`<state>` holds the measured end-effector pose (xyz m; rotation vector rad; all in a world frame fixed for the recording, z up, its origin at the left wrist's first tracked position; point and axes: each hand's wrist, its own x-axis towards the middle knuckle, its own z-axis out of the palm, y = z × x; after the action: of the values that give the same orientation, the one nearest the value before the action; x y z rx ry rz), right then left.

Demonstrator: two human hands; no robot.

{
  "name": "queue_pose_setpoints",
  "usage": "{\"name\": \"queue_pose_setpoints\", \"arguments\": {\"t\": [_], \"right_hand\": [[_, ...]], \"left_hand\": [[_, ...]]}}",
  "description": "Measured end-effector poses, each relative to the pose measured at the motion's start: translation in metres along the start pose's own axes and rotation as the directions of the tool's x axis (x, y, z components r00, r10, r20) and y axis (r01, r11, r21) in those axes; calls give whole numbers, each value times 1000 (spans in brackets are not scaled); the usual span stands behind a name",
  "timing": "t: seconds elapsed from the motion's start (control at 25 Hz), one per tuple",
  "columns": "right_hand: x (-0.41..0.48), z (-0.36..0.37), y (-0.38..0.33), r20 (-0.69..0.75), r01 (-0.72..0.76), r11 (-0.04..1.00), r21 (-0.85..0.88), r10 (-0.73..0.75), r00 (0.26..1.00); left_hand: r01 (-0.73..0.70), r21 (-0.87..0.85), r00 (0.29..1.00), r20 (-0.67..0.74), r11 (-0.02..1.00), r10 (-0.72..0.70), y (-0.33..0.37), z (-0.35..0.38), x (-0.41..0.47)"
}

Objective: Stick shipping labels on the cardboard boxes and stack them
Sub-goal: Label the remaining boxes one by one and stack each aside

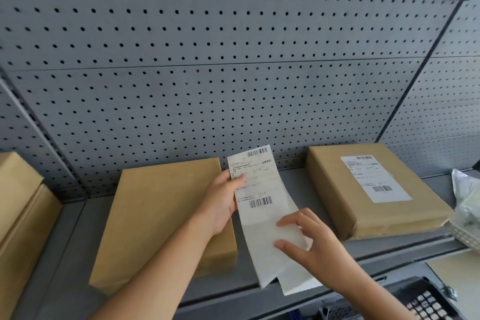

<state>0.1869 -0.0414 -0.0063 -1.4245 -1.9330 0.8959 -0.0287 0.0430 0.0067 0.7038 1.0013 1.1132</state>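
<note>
Overhead, grey pegboard point(207, 60); both hands' grip pinched on label point(259, 189) above shelf point(293, 184).

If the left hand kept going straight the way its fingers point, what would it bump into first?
The left hand points up and away, toward the back wall. It already pinches the shipping label, so past that it would probably meet the grey pegboard behind the shelf. Depth is hard to judge from one view.
</note>
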Motion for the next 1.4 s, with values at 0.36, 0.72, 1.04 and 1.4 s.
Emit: {"name": "queue_pose_setpoints", "arguments": {"t": [0.36,0.72,1.04,1.4], "right_hand": [[67,-18,-8,-361,2,1000,20,5,933],[106,-18,-36,-223,139,962,-235,-192,956],[92,-18,-29,-140,242,951,-192,-271,952],[86,-7,-36,-100,286,734,-616,-434,896]], "left_hand": [[-161,325,985,119,932,128,-11,-1,-5],[-176,330,969,222,927,105,-10,-1,-9],[-48,40,989,142,998,42,-4,-4,-2],[-28,109,997,80,994,19,-2,1,-4]]}}
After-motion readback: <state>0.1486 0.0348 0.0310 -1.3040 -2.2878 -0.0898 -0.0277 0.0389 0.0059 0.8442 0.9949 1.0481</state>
